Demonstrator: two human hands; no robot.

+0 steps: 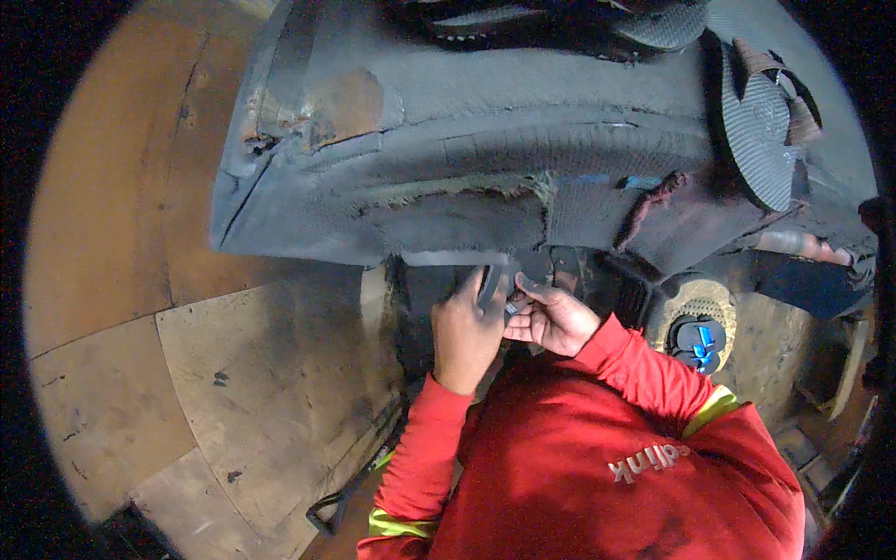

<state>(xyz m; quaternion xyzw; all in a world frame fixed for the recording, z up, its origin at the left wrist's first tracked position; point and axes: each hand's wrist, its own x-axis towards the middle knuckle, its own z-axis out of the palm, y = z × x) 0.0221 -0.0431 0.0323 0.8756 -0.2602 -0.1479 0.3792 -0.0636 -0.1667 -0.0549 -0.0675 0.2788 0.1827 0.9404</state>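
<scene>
The dark strip (487,287) is right at the front edge of the bench (560,84), up in front of the person's chest. The left hand (467,336) has it gripped between thumb and fingers, back of the hand facing the camera. The right hand (557,320) is just beside it, palm partly up, fingers bent and thumb sticking out. There's a little grey bit (511,307) by those fingertips, but I can't tell if they're actually pinching it.

The bench top is grey, grubby and pretty torn up along the front. A sandal (758,126) with brown straps sits on its right side, and a patterned sole (670,26) is up at the far edge. Below right, a tan pad (705,297) has dark pieces with blue marks (698,342) on it. Brown floor boards (103,243) off to the left.
</scene>
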